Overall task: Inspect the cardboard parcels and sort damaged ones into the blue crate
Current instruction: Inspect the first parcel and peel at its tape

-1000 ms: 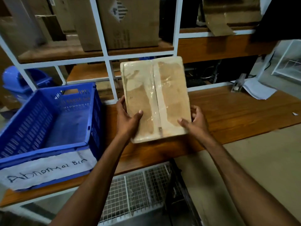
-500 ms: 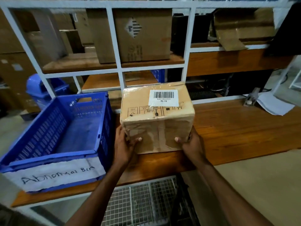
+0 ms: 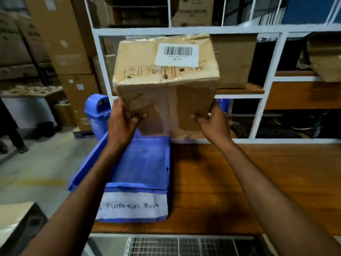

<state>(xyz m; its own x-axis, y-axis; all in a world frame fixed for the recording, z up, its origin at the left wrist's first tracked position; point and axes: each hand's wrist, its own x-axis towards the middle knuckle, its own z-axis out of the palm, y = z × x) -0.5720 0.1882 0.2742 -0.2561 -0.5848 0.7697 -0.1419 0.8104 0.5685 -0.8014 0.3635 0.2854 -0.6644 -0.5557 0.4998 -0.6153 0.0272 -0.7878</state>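
Note:
A taped cardboard parcel (image 3: 166, 80) with a white barcode label and crumpled edges is held up in the air, above the far end of the blue crate (image 3: 140, 169). My left hand (image 3: 121, 124) grips its lower left corner and my right hand (image 3: 212, 122) grips its lower right corner. The crate sits on the left end of the wooden table (image 3: 249, 182) and carries a white handwritten label (image 3: 132, 207) on its near wall. Nothing shows inside the crate.
A white metal shelf frame (image 3: 267, 85) stands behind the table with cardboard boxes (image 3: 234, 58) on its shelves. A blue bin (image 3: 96, 109) and tall stacked cartons (image 3: 60, 43) stand at the left. A person's legs (image 3: 9, 133) are at the far left. A wire grid (image 3: 184, 244) lies below the table edge.
Both hands have lifted the parcel off the table and carried it left, over the blue crate. The view has swung left and upward.

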